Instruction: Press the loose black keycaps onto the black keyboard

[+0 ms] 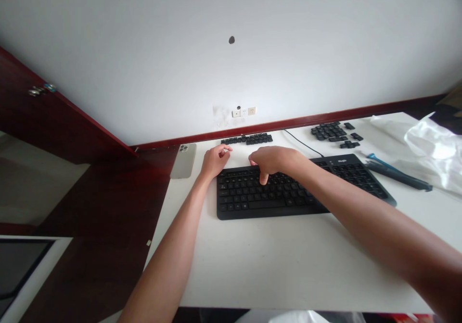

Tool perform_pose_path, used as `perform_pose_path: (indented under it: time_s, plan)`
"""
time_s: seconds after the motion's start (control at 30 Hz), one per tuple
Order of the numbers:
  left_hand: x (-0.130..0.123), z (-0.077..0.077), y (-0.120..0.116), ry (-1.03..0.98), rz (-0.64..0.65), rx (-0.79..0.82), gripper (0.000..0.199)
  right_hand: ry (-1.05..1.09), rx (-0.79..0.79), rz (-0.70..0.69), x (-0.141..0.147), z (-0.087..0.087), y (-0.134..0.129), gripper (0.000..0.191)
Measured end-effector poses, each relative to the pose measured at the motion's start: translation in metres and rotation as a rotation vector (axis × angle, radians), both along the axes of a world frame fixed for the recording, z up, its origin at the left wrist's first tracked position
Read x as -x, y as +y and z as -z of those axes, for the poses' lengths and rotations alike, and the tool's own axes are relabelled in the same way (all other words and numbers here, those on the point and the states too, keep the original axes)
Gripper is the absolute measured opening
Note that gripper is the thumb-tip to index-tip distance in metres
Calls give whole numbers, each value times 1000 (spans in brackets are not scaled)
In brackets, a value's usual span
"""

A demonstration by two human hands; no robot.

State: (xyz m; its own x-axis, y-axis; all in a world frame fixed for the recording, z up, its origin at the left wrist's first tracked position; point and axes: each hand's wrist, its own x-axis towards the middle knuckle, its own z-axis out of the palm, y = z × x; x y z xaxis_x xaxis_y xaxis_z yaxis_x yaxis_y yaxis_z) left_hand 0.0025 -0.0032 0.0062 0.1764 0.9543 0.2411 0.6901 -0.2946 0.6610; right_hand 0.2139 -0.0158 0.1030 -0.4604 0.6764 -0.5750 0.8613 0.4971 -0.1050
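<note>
A black keyboard lies on the white table. Its left part shows keycaps, while the right-hand block looks partly bare. My right hand reaches over its back edge from the right, thumb down on or just above the keys. The other fingers of that hand curl near the back edge, apart from the thumb; nothing shows in them. Beside the keyboard's back left corner, my left hand rests with loosely bent fingers and a gap between thumb and forefinger. Behind both hands lies a row of loose black keycaps.
More loose keycaps lie at the back right. A phone lies at the table's left edge. To the right are a dark strip-like piece, a blue tool and a clear plastic bag. A cable runs toward the wall.
</note>
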Motion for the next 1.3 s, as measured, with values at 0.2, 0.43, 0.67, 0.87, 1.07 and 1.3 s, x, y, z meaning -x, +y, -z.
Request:
perform_pose_path:
  time_s: [0.2, 0.43, 0.67, 0.87, 1.07, 1.3]
  plan:
    - [0, 1, 1, -5, 2, -2, 23, 19, 20, 7, -6, 1, 2, 75]
    - [0, 0, 1, -12, 0, 0, 23, 62, -4, -7, -15, -2, 1, 70]
    - [2, 3, 1, -13, 1, -14, 23, 118, -145, 105, -39, -17, 9, 54]
    - [3, 3, 2, -14, 1, -22, 22, 201, -303, 138, -47, -7, 19, 73]
    - [2, 3, 2, -32, -4, -13, 22, 210, -304, 120, -37, 10, 22, 76]
    - [2, 4, 3, -33, 3, -6, 22, 177, -268, 107, -31, 20, 24, 77]
